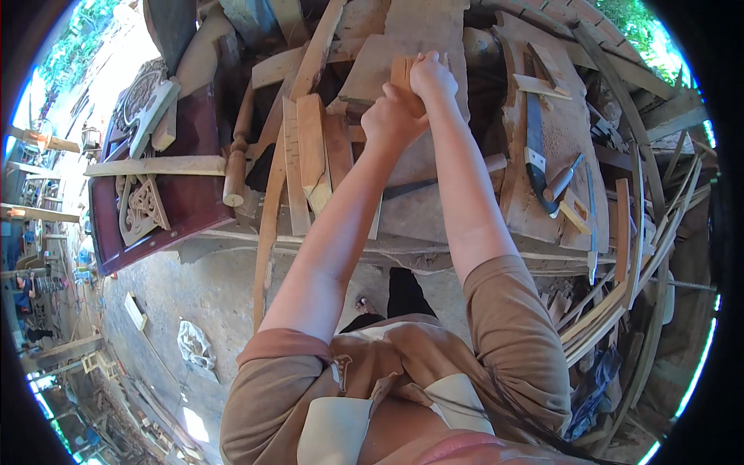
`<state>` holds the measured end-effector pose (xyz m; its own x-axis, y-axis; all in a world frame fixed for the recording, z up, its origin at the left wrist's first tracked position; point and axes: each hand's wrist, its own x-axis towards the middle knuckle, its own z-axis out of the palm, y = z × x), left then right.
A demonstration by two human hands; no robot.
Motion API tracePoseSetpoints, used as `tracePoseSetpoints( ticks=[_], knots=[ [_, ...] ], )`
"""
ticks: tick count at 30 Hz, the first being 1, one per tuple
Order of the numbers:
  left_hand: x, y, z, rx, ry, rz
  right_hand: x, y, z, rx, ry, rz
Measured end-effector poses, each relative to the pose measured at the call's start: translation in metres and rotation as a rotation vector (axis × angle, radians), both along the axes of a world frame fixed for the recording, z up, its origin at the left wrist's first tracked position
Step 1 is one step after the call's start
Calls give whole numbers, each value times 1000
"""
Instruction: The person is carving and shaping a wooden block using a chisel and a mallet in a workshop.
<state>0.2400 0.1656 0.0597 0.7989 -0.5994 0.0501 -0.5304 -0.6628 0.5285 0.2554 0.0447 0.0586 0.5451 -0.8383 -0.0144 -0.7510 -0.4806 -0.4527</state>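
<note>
Both my arms reach forward over the workbench. My left hand [392, 118] is closed round the near end of a brown wooden block [402, 70]. The fingers of my right hand [432, 76] are wrapped over the block's right side, just ahead of the left hand. Beneath them lies a wide pale board [369, 71]. Part of the block is hidden by my hands. Left of my forearm, several squared wood pieces [311, 143] stand close together. Under my forearms lies a dark flat blade [409, 187], and a wooden handle [494, 162] shows to the right of them.
To the right, a handsaw [535, 132] with a black grip rests on a thick slab [515, 182]. A turned wooden spindle [239, 155] and carved panels [142, 205] lie at left on a dark red board [194, 194]. Long strips [597, 329] crowd the right side.
</note>
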Motion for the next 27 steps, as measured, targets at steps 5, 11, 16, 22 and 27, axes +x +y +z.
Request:
tracePoseSetpoints(
  ticks=[5, 11, 16, 22, 27],
  knots=[
    [29, -22, 2, 56, 32, 18, 31, -24, -5, -18, -23, 20],
    [87, -70, 5, 67, 26, 89, 95, -68, 1, 10, -44, 82],
    [111, -88, 5, 92, 0, 128, 128, -86, -4, -3, -37, 110],
    [95, -72, 6, 67, 13, 103, 109, -71, -3, 10, -45, 100],
    [61, -25, -5, 31, -16, 121, 71, -23, 0, 37, -20, 108]
  ],
)
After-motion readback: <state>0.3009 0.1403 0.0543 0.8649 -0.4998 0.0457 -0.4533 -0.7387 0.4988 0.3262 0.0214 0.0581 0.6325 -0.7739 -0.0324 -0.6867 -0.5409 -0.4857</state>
